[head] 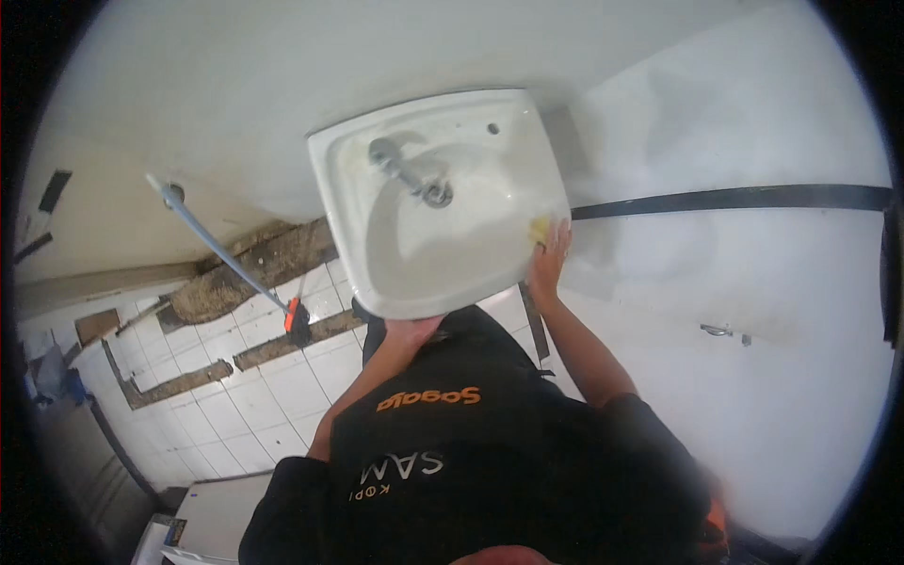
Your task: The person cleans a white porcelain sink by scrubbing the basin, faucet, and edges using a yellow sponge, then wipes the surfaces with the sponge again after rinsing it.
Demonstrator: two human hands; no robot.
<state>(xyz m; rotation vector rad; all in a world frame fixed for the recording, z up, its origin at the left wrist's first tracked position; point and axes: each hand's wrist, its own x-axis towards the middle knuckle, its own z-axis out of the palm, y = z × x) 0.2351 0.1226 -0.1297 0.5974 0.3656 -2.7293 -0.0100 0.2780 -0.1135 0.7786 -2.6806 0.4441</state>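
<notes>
A white ceramic washbasin [470,261] is fixed to the wall before me, with a metal tap [395,164] and a round drain [436,193]. My right hand [549,265] presses a yellow sponge [540,230] against the inner side of the basin's right rim. Under the front rim sits my left hand [412,328], touching the basin; its fingers are hidden beneath the edge. The bowl looks wet and holds no standing water that I can make out.
Left of the basin, a broom [226,254] with an orange and black head leans on the wall. White floor tiles [282,374] are broken by rough brown strips [194,381]. A dark band [727,201] crosses the right wall, with a small metal fitting [717,330] below. A white appliance [222,512] stands lower left.
</notes>
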